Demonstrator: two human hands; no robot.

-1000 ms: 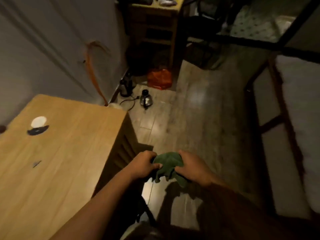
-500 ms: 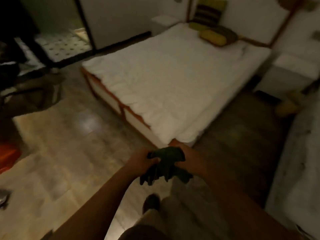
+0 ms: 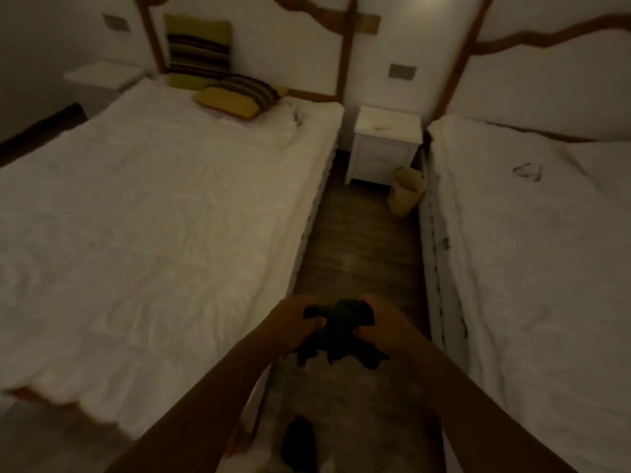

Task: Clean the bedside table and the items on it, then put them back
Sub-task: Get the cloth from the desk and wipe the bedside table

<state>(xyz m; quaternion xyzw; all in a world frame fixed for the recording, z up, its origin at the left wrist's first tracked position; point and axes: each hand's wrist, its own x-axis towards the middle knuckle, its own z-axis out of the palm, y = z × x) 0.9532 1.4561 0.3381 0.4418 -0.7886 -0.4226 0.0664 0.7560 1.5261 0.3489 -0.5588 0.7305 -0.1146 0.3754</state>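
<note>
Low in the centre of the frame, the left hand [image 3: 293, 327] and the right hand [image 3: 382, 331] were held close together, each with its fingers curled tight into the same bunched dark green cloth [image 3: 338, 331], whose loose ends hung below the knuckles. Both forearms ran up from the bottom edge. The hands were over a strip of wooden floor [image 3: 358, 250] that ran up the middle between two white-covered beds, one filling the left of the frame [image 3: 153, 216] and one the right [image 3: 529, 268]. At the far end of that strip, in the upper centre, stood the white bedside table [image 3: 386, 145], well apart from the hands; nothing could be made out on its top in the dim light. A pale wicker basket [image 3: 406, 191] stood just beside it, against the right-hand bed. Striped and mustard cushions [image 3: 239, 97] lay at the head of the left-hand bed.
</note>
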